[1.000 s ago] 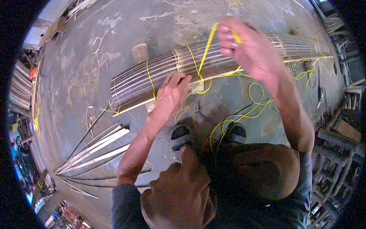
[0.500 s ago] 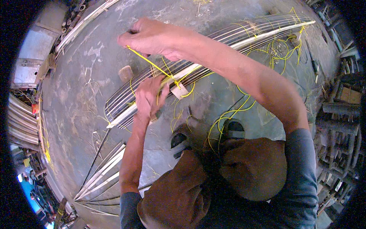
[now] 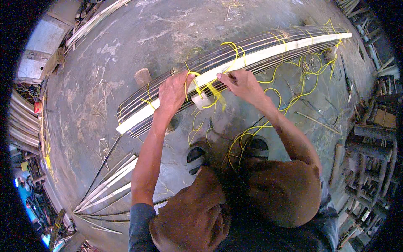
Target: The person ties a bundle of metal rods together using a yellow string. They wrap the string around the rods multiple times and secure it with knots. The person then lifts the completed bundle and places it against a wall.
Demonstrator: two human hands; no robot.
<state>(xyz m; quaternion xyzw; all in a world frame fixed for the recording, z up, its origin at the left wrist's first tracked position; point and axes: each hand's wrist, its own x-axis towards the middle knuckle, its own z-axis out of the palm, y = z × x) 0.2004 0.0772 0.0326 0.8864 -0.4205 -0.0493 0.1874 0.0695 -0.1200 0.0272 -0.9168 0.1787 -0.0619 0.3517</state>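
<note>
A long panel of thin dark bamboo slats (image 3: 260,44) with a pale wooden batten (image 3: 273,52) along it lies across the concrete floor. My left hand (image 3: 174,92) presses flat on the slats beside a loop of yellow cord (image 3: 191,82). My right hand (image 3: 241,84) pinches the yellow cord (image 3: 214,90) just right of it, at the batten's edge. A small pale block (image 3: 200,101) sits under the panel between my hands. My knees in brown trousers (image 3: 285,191) and dark sandals (image 3: 256,147) fill the lower frame.
Loose yellow cord (image 3: 294,98) tangles over the floor to the right. A wooden stub (image 3: 142,77) stands behind the panel. Split bamboo strips (image 3: 107,182) fan out at lower left. Stacked poles (image 3: 373,138) line the right rim, more material the left rim.
My right hand came down from high above the panel, pulling the cord, and now sits low on the batten next to my left hand. The view has shifted rightward along the panel.
</note>
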